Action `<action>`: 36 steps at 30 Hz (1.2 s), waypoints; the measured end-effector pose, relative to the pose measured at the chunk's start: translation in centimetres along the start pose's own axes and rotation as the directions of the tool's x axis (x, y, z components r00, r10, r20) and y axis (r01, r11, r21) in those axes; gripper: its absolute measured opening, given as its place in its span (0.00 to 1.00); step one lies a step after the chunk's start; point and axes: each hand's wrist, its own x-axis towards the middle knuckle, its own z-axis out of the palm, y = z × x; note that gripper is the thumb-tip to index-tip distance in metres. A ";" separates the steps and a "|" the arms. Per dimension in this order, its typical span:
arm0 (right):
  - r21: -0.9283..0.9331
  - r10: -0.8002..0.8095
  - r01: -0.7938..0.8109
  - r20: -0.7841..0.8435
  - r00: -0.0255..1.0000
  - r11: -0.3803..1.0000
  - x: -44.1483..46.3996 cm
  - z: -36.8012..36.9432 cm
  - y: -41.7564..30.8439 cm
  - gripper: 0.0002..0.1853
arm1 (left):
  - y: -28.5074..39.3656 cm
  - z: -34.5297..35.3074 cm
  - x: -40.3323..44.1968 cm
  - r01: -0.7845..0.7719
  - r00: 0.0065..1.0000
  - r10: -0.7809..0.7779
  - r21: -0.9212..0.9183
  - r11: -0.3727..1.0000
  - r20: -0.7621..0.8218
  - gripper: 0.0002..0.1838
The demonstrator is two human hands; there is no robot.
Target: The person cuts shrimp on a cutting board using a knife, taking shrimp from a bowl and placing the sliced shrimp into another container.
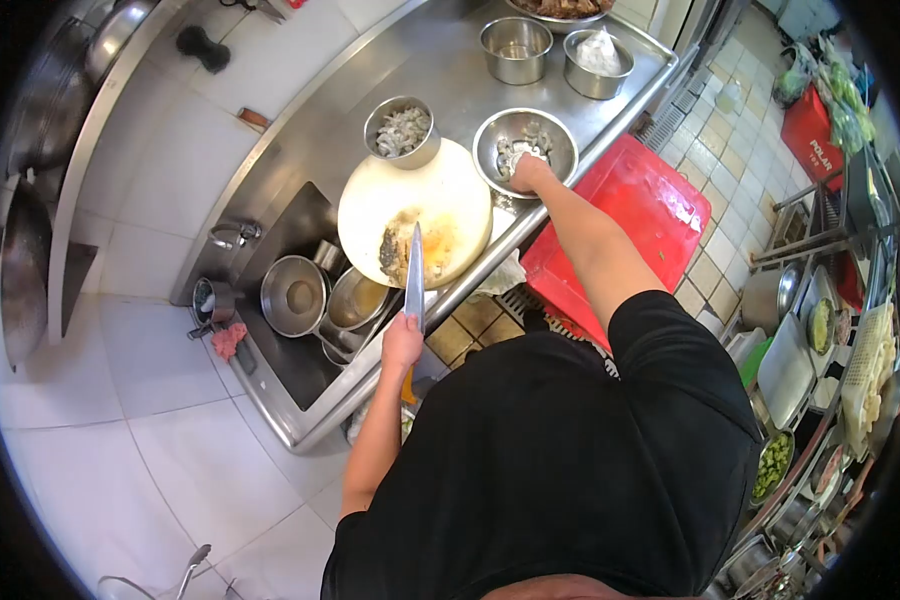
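My left hand (402,343) is closed around the handle of a kitchen knife (415,275). The blade points away from me, its tip over a round white cutting board (458,205) with brown and dark smears. My right hand (532,172) reaches into a steel mixing bowl (568,137) and touches peeled shrimp (538,135) there. Something white lies about its fingertips, and the fingers are too hidden to read. A smaller steel container (400,104) on the board's far edge holds more greyish shrimp (403,132).
Pans (293,295) and a pot sit in the sink (292,225) left of the board. A steel pot (516,50) and a container of white stuff (598,52) stand farther along the steel counter. Beside the counter is a red crate (625,230). Food trays line the right side.
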 end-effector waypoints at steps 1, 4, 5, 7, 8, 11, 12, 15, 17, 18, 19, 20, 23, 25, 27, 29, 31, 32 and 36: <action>-0.007 -0.003 0.003 0.000 1.000 1.000 2.3 1.0 0.4 0.22 | 0.6 -0.3 -0.4 0.002 1.000 -0.002 -0.007 1.000 -0.001 0.16; 0.062 -0.221 0.219 0.027 0.975 0.974 4.3 0.3 -1.0 0.15 | 2.5 -1.3 -1.1 0.070 0.997 -0.065 -0.098 0.993 0.050 0.16; 0.054 -0.227 0.225 0.036 0.973 0.973 2.3 -1.2 -2.6 0.15 | 2.1 -1.0 -1.0 0.060 0.997 -0.055 -0.095 0.994 0.053 0.16; 0.412 -0.324 0.363 -0.164 0.932 0.836 -2.7 -3.5 -6.6 0.15 | 1.5 -1.2 -0.8 0.066 0.997 -0.061 -0.098 0.993 0.048 0.16; 0.482 -0.338 0.385 -0.185 0.923 0.787 -4.7 -3.5 -8.5 0.16 | 1.5 -1.3 -0.7 0.063 0.996 -0.057 -0.095 0.993 0.067 0.17; 0.520 -0.441 0.484 -0.213 0.872 0.704 -10.2 -0.2 -12.2 0.13 | 3.8 -3.1 -1.4 0.126 0.988 -0.113 -0.128 0.984 0.104 0.17; 0.528 -0.487 0.522 -0.219 0.845 0.670 -11.4 2.1 -12.3 0.14 | 4.1 -3.5 -1.4 0.150 0.981 -0.124 -0.186 0.971 0.147 0.17; 0.044 -0.556 0.583 -0.252 0.792 0.811 -14.6 5.7 -11.0 0.14 | 3.4 -3.7 -1.5 0.202 0.968 -0.145 -0.288 0.936 0.206 0.16; -0.001 -0.612 0.648 -0.332 0.718 0.761 -14.3 5.5 -11.1 0.15 | 3.3 -3.5 -2.2 0.153 0.984 -0.112 -0.326 0.933 0.140 0.16; -0.044 -0.647 0.695 -0.411 0.642 0.717 -14.2 5.5 -10.9 0.16 | 3.1 -3.2 -2.9 0.154 0.984 -0.106 -0.385 0.910 0.144 0.16; -0.046 -0.651 0.696 -0.401 0.644 0.717 -13.5 5.6 -10.6 0.16 | 2.3 -2.5 -3.0 0.162 0.982 -0.111 -0.391 0.906 0.149 0.16; -0.029 -0.722 0.738 -0.233 0.651 0.674 -12.3 5.5 -10.5 0.16 | 1.4 -1.4 -2.9 0.220 0.963 -0.107 -0.491 0.843 0.247 0.15; -0.014 -0.761 0.761 0.001 0.649 0.649 -12.2 4.7 -11.0 0.11 | 0.2 0.1 -3.1 0.324 0.919 -0.078 -0.628 0.708 0.386 0.15; 0.168 -0.688 0.682 -0.028 0.726 0.712 -12.6 4.8 -11.4 0.09 | 0.0 0.5 -2.9 0.396 0.894 -0.052 -0.731 0.555 0.445 0.15; 0.189 -0.642 0.640 -0.058 0.765 0.745 -13.2 5.3 -11.6 0.08 | -0.3 0.9 -2.0 0.390 0.891 -0.031 -0.729 0.562 0.453 0.14; 0.213 -0.592 0.596 -0.089 0.801 0.774 -13.4 6.1 -11.6 0.08 | 0.3 0.7 -1.3 0.410 0.876 -0.006 -0.738 0.536 0.482 0.15; 0.237 -0.539 0.554 -0.127 0.832 0.798 -13.5 6.5 -11.6 0.08 | 0.9 0.5 -0.6 0.408 0.874 0.010 -0.745 0.528 0.485 0.14; 0.237 -0.541 0.555 -0.125 0.831 0.798 -13.5 6.5 -11.7 0.08 | 1.1 0.5 -0.1 0.412 0.871 0.007 -0.739 0.534 0.490 0.14; 0.215 -0.499 0.516 -0.133 0.856 0.829 -13.5 6.6 -11.7 0.09 | 1.6 -0.3 1.6 0.442 0.835 0.038 -0.712 0.546 0.548 0.14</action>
